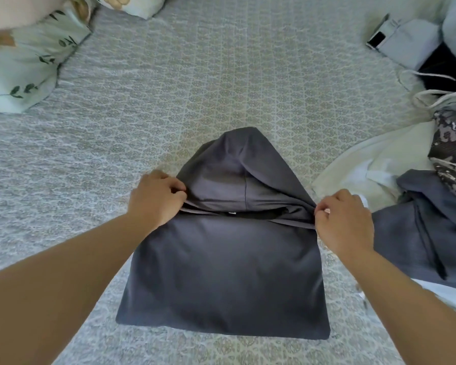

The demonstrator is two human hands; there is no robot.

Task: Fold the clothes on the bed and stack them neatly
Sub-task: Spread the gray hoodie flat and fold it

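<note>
Both hands pinch the neck corners of a folded dark grey cotton hoodie on the bed

The hoodie lies back-up in the middle of the patterned grey-beige quilted bedspread, near the bed's near edge, its body folded to a rectangle and its hood spread flat, pointing toward the far edge. The left hand has fingers and thumb curled tight on the fabric where hood meets shoulder on the left; the right hand pinches the matching spot on the right. Along the bed's right edge sits a loose pile: a cream garment, another dark grey drawstring hoodie, a camouflage-print piece. A leaf-print pillow rests at the far left corner
</note>
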